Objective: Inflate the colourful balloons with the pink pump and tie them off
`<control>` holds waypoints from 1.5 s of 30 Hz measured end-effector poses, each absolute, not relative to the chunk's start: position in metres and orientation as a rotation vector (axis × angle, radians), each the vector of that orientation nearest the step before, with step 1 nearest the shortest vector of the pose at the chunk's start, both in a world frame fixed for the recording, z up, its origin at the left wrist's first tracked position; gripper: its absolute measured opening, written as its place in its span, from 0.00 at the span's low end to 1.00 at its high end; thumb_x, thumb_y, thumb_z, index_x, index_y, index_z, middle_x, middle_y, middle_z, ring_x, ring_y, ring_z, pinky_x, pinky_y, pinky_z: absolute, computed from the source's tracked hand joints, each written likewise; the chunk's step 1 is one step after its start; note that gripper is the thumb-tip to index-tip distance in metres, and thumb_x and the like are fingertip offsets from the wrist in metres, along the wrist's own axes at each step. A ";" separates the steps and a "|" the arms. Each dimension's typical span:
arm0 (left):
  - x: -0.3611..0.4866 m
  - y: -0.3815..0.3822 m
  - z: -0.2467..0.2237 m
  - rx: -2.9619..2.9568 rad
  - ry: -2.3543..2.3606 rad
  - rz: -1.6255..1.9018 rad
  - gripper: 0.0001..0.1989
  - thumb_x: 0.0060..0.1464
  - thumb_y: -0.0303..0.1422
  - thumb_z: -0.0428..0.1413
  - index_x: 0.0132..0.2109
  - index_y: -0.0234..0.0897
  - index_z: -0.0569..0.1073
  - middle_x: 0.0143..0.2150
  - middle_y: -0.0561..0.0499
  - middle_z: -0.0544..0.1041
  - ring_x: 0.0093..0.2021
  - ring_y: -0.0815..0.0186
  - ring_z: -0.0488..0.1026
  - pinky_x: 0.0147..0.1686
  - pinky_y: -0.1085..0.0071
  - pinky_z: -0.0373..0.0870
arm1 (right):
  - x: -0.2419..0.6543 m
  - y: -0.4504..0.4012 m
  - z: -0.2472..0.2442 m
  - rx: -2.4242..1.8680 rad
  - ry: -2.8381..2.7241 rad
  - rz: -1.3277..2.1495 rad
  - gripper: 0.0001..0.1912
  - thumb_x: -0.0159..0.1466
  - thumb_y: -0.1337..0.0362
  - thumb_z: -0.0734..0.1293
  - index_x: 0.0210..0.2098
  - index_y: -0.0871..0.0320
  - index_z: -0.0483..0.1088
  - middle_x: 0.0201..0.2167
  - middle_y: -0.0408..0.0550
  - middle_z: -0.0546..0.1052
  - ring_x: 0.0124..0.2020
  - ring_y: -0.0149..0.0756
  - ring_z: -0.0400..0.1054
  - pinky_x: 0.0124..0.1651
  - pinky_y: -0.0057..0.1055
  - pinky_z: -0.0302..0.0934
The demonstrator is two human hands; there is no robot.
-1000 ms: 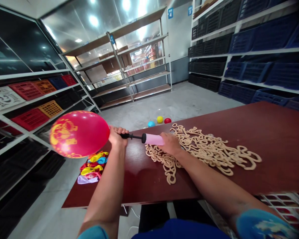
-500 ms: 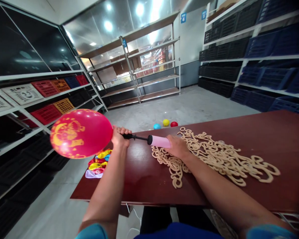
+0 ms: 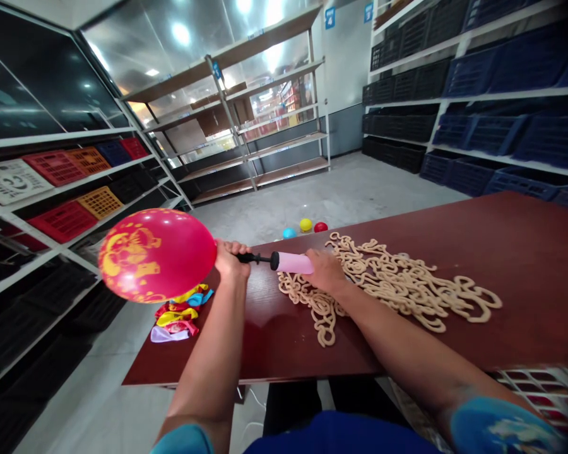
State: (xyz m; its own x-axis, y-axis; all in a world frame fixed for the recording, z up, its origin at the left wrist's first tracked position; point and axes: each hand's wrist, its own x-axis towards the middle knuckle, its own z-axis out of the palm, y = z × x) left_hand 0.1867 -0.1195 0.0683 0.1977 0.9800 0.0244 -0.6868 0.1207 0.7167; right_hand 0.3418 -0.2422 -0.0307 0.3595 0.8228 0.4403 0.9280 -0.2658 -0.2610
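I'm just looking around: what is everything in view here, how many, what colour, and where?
Balloon: one, red with yellow print, at the left hand
Pump: one, pink and black, between the hands
Flat balloons: several, mixed colours, table's left end
Coils: too tangled to count, beige, on the table
Table: one, red-brown, in front
Round things: at least three, blue, yellow, red, beyond the table
Shelves: three sides, pale frames, around the room
Crates: many, mixed colours, left and right shelves
Signs: three, blue, at the back
Left hand: one, bare, at the balloon's neck
Right hand: one, bare, around the pump
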 end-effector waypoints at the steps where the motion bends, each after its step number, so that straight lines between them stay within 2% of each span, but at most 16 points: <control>1: 0.195 -0.123 0.061 0.668 0.530 1.292 0.22 0.53 0.41 0.47 0.23 0.37 0.44 0.15 0.60 0.48 0.14 0.74 0.52 0.20 0.73 0.56 | 0.341 -0.242 -0.031 -2.153 -1.528 -0.291 0.19 0.50 0.59 0.67 0.41 0.58 0.63 0.36 0.50 0.71 0.39 0.41 0.64 0.41 0.31 0.52; 8: 0.207 -0.127 0.045 0.560 0.500 1.270 0.19 0.55 0.37 0.45 0.22 0.38 0.46 0.15 0.59 0.48 0.15 0.73 0.53 0.20 0.71 0.57 | 0.342 -0.242 -0.032 -2.163 -1.542 -0.344 0.15 0.51 0.60 0.66 0.38 0.57 0.64 0.34 0.48 0.72 0.36 0.40 0.65 0.37 0.31 0.52; 22: 0.124 -0.083 0.105 0.593 0.492 1.394 0.19 0.55 0.37 0.45 0.23 0.38 0.43 0.14 0.60 0.48 0.13 0.73 0.51 0.19 0.72 0.55 | 0.350 -0.239 -0.033 -2.131 -1.544 -0.388 0.14 0.50 0.58 0.66 0.34 0.57 0.63 0.32 0.47 0.71 0.35 0.39 0.64 0.35 0.31 0.51; 32: 0.196 -0.114 0.035 0.502 0.531 1.291 0.19 0.55 0.38 0.46 0.22 0.38 0.46 0.15 0.60 0.47 0.14 0.74 0.51 0.20 0.73 0.56 | 0.343 -0.242 -0.035 -2.136 -1.591 -0.374 0.14 0.50 0.61 0.66 0.35 0.57 0.64 0.32 0.47 0.71 0.34 0.38 0.65 0.35 0.31 0.51; 36: 0.205 -0.119 0.022 0.511 0.487 1.235 0.19 0.55 0.38 0.46 0.22 0.38 0.47 0.16 0.59 0.49 0.15 0.73 0.53 0.20 0.71 0.57 | 0.343 -0.241 -0.034 -2.120 -1.593 -0.317 0.15 0.49 0.62 0.66 0.37 0.56 0.65 0.33 0.46 0.72 0.34 0.38 0.66 0.34 0.30 0.51; 45: 0.158 -0.100 0.075 0.558 0.516 1.291 0.19 0.56 0.36 0.44 0.22 0.38 0.45 0.14 0.59 0.48 0.14 0.72 0.52 0.20 0.71 0.57 | 0.346 -0.242 -0.031 -2.137 -1.579 -0.330 0.15 0.51 0.60 0.66 0.38 0.57 0.64 0.34 0.47 0.72 0.37 0.39 0.65 0.36 0.30 0.52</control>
